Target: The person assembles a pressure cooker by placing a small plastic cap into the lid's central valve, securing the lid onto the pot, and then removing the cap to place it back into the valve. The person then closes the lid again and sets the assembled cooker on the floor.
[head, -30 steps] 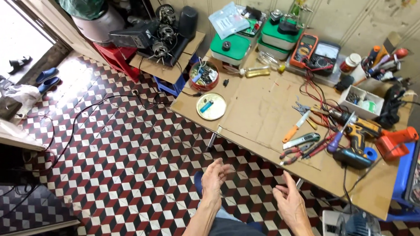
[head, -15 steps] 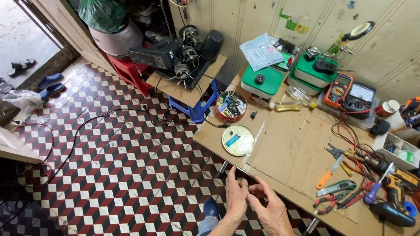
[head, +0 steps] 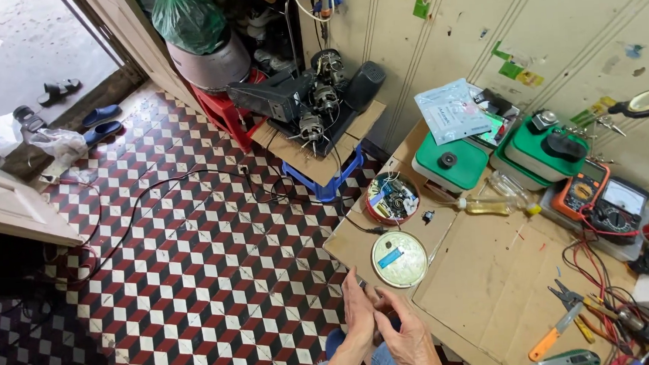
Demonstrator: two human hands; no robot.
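Both hands pressed together at tabletop point(head: 493, 285) front edge: left hand point(head: 359, 315) and right hand point(head: 405, 332) curled round small dark part point(head: 362, 283), barely visible. Keep grip steady, work beside round tin lid point(head: 399, 259).

Small dark rod-like part point(head: 361, 283): slim, short, tip protruding above fingers, tilted slightly off upright. Pinched between left hand point(head: 360, 312) and right hand point(head: 404, 332), hands pressed together. Position: at near desk point(head: 484, 270) edge, just below round tin lid point(head: 399, 258). Detail too small to identify.
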